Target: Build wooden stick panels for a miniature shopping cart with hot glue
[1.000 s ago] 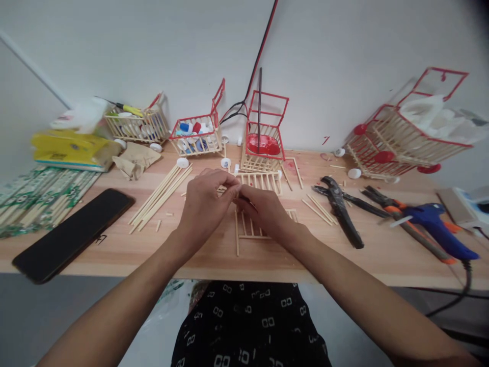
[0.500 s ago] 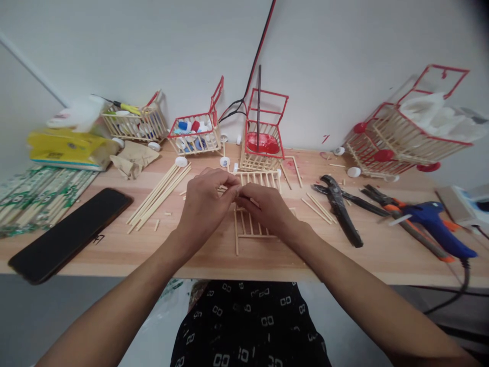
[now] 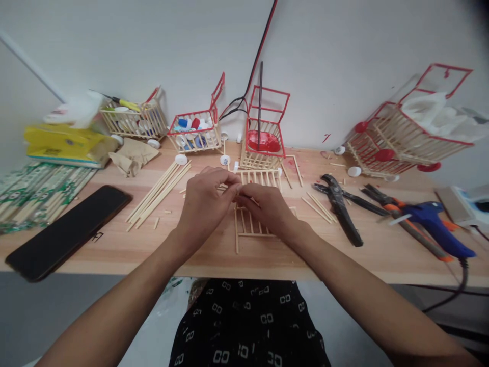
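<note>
My left hand (image 3: pixel 204 204) and my right hand (image 3: pixel 267 206) meet fingertip to fingertip over the middle of the wooden table (image 3: pixel 214 255). Their fingers are pinched together on something small between them; I cannot make out what it is. Under the right hand lies a flat grid of thin wooden sticks (image 3: pixel 248 227). A second stick grid (image 3: pixel 260 178) lies just beyond the hands. A bundle of long loose sticks (image 3: pixel 160 191) lies to the left of my left hand.
A black phone (image 3: pixel 64 229) lies front left beside packed chopsticks (image 3: pixel 34 191). Several stick-built carts stand along the wall, one with a red dish (image 3: pixel 263 142). Black cutters (image 3: pixel 340 209), pliers and a blue glue gun (image 3: pixel 435 229) lie right.
Both hands stay pressed together in nearly the same spot. The view has shifted slightly; nothing on the table has moved.
</note>
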A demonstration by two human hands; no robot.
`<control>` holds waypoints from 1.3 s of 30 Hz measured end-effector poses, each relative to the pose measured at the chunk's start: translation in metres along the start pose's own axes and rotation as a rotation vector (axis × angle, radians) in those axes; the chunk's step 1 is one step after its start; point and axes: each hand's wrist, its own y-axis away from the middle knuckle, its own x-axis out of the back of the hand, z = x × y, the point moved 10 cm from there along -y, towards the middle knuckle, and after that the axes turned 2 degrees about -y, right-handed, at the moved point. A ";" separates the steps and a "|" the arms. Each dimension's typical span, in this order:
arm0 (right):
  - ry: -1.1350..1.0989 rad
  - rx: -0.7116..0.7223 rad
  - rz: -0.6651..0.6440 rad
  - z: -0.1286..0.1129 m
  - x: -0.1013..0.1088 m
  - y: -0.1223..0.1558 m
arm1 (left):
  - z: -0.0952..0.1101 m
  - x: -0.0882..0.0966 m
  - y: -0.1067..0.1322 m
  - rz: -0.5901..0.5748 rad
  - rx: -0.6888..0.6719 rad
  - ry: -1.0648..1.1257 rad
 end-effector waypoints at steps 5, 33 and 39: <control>-0.009 -0.013 -0.004 0.001 -0.001 0.000 | -0.001 -0.001 0.000 0.000 0.002 0.000; -0.035 0.027 0.047 0.000 0.001 0.000 | -0.016 -0.017 0.005 -0.069 0.071 0.051; -0.018 0.055 0.049 -0.002 0.001 0.001 | -0.014 -0.015 0.007 -0.056 0.050 0.057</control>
